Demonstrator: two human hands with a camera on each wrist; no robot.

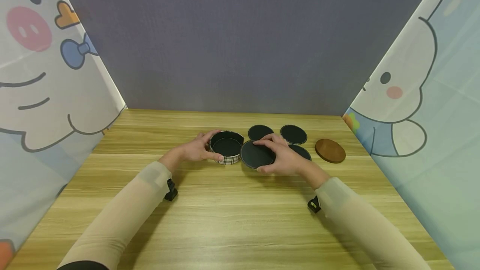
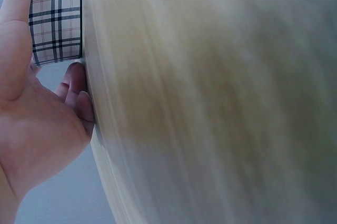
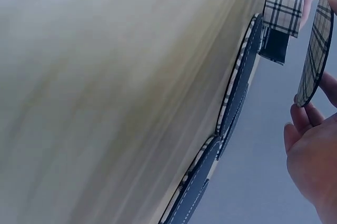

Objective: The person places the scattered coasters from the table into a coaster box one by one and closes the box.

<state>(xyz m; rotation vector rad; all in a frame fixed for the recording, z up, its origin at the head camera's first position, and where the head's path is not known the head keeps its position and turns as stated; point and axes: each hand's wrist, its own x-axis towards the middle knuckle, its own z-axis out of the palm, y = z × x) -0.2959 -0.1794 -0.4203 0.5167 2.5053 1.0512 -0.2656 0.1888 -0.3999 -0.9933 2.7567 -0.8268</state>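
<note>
One black coaster (image 1: 256, 156) hangs raised at three o'clock of the plaid holder (image 1: 231, 160) on my feed, pinched in the right hand (image 1: 286, 159); the left hand (image 1: 196, 148) curls round the holder from nine o'clock. I judge this loading; next calls for levelling it over the holder.

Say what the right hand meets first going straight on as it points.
Likely the round plaid holder with black lining; the round, black-topped, leather-look coaster in the right hand would lead. Since depth is unclear, it may pass above.
</note>
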